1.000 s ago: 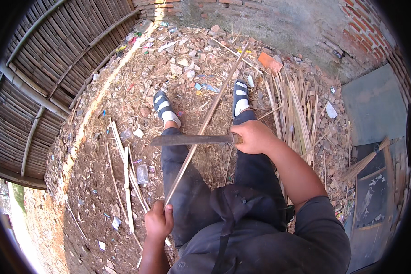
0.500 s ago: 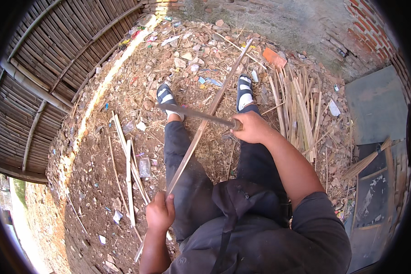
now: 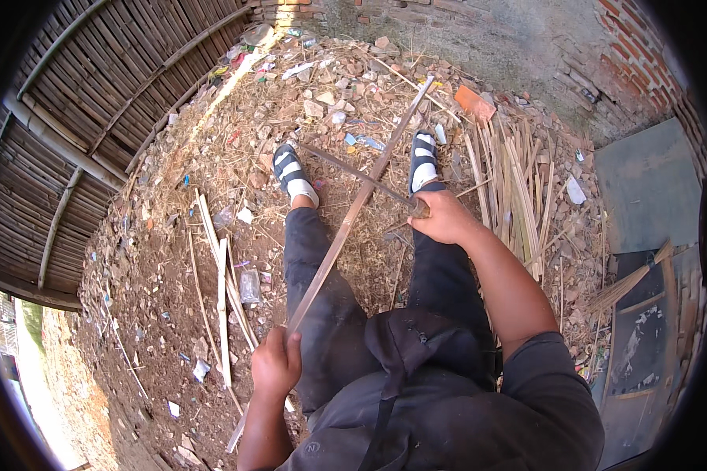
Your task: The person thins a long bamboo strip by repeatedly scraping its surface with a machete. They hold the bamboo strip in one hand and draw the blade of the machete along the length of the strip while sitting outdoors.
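Observation:
A long brown bamboo strip (image 3: 342,235) slants from my left side out past my feet, its near end passing beside my left forearm. My left hand (image 3: 276,363) is closed round it close to my left thigh. In my right hand (image 3: 446,217), above my right knee, is the handle of a machete, gripped with the fingers wrapped round. The dark machete blade (image 3: 330,161) points left and away, crossing the strip between my feet. Whether the edge touches the strip I cannot tell.
Split slats (image 3: 518,188) lie piled to the right, with several thinner ones (image 3: 222,298) on the left. Broken brick and litter (image 3: 322,102) cover the ground. A bamboo wall (image 3: 71,141) stands left, a plastered brick wall (image 3: 479,47) ahead, a grey board (image 3: 644,188) right.
The machete has swung so its tip lies farther from me, and my right hand has shifted slightly right. My left hand keeps its hold on the strip, which has barely moved.

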### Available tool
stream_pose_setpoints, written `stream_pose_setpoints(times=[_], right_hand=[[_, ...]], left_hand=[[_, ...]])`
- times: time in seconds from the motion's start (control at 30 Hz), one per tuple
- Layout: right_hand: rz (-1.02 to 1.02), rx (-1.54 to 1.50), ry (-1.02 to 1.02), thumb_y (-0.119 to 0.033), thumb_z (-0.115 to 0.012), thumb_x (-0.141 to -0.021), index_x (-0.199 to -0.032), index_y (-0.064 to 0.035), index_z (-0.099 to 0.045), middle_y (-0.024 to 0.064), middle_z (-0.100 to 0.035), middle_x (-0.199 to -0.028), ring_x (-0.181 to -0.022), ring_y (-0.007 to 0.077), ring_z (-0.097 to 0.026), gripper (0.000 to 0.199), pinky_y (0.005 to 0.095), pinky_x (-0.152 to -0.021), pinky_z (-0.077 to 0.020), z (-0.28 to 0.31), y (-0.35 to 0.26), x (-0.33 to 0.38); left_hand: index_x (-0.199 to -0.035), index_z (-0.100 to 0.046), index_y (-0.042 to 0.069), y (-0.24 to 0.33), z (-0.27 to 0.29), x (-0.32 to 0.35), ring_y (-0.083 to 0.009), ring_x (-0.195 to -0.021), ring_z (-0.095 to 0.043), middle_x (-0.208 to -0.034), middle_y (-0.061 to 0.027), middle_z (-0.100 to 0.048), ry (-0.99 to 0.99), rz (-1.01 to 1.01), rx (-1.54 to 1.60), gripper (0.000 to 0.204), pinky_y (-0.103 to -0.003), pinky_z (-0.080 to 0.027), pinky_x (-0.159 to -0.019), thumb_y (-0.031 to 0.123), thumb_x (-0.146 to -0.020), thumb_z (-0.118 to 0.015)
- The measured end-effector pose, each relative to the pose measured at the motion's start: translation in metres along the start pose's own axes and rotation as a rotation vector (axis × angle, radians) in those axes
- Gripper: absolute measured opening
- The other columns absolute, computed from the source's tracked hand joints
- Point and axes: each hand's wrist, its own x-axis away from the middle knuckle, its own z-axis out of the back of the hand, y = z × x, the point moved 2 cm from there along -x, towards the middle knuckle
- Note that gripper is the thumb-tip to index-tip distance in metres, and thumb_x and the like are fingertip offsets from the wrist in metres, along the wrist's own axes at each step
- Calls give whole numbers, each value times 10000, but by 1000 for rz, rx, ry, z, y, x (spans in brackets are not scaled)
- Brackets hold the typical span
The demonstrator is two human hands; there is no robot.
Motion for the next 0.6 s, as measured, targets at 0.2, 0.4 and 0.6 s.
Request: stream_pose_setpoints(times=[0.2, 0.4, 0.6], right_hand=[[351, 234, -280, -218, -755, -713, -866, -80, -597, 155, -626, -724, -762, 389, -651, 260, 504, -654, -479, -17, -58, 25], [293, 216, -191, -228, -740, -747, -908, -92, -632, 161, -664, -771, -793, 388, -668, 237, 505, -687, -503, 6, -44, 30], [134, -82, -171, -280, -789, -810, -980, -13, -647, 157, -628, -734, -686, 299, -626, 347, 396, -639, -474, 6, -44, 36]], left_hand=[[-943, -600, 0, 13, -5, -5, -470, -694, -634, -750, -253, -641, -75, 11, 89, 233, -526, -491, -617, 230, -955, -642], [-925, -617, -3, 5, -4, -2, -463, -684, -630, -726, -244, -630, -54, 20, 129, 247, -502, -484, -607, 241, -965, -630], [-945, -633, -1, 0, -9, 2, -437, -666, -641, -727, -233, -638, -95, 133, 237, 272, -487, -486, -605, 269, -973, -625]])
